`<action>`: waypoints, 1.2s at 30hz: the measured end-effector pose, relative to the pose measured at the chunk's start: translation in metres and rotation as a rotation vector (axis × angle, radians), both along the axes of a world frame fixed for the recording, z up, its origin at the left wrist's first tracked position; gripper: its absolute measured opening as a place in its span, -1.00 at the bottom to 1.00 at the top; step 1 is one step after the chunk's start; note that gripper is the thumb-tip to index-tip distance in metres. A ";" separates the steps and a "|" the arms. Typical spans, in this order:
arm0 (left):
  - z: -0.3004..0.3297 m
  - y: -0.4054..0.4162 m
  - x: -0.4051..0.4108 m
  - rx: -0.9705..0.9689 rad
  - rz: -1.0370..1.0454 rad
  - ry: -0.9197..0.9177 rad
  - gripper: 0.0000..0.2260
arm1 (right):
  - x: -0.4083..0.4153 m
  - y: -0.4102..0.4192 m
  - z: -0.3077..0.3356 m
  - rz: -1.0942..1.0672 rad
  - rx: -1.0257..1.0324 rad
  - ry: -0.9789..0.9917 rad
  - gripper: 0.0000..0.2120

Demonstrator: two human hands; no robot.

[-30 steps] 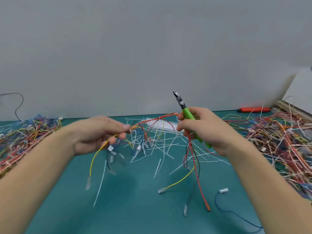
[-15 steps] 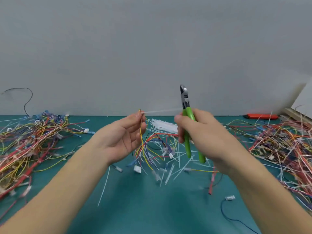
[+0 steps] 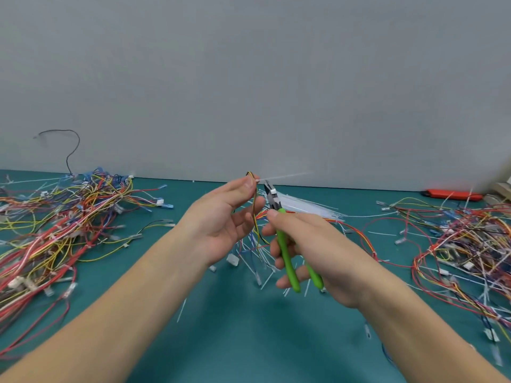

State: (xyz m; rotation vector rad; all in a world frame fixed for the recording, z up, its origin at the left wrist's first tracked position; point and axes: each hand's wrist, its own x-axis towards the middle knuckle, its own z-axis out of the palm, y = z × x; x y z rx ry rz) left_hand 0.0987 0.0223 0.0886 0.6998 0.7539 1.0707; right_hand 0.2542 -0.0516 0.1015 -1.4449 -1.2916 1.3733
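Head view, one moment.

- Left hand (image 3: 221, 225): raised above the bench (image 3: 235, 341), palm turned toward the right hand. Its grip is clamped on a thin wire bundle (image 3: 256, 217), thumb and forefinger pinching it near the top end. The other fingers are loosely spread. The wires hang down past the palm, with connector ends blurred below.
- White cable tie (image 3: 287, 176): sits round the bundle just at the pinch. Its free tail sticks out to the right, roughly level.
- Right hand (image 3: 318, 250): grip closed round the green handles of the flush cutters (image 3: 283, 244), which stand apart. The cutter head points up and left, with its tip just under the tie tail, close beside the left fingertips. I cannot tell whether the blades touch the tail.
- On the bench: a heap of wire harnesses (image 3: 69, 217) at left and another heap (image 3: 456, 244) at right. A sheaf of unused white ties (image 3: 307, 207) lies behind the hands. Cut tie offcuts (image 3: 182, 310) are scattered about. A red-orange tool (image 3: 450, 194) lies by the wall.
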 end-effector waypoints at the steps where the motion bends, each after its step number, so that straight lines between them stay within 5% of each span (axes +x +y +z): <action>1: -0.001 -0.001 0.000 0.003 0.004 0.002 -0.81 | -0.001 0.000 -0.002 -0.004 0.008 0.002 -0.65; 11: -0.003 -0.001 0.001 0.021 -0.025 0.003 -0.89 | -0.002 0.004 -0.008 0.003 0.006 0.023 -0.65; 16: -0.004 -0.004 0.004 0.037 0.036 -0.006 -0.72 | -0.001 0.004 -0.009 0.007 0.019 0.028 -0.65; 22: -0.008 -0.009 0.010 0.080 0.158 0.048 -0.90 | -0.003 0.003 -0.012 0.004 0.035 0.009 -0.67; 36: -0.013 -0.008 0.013 0.065 0.190 0.094 -0.91 | 0.000 0.007 -0.018 0.002 0.070 -0.030 -0.66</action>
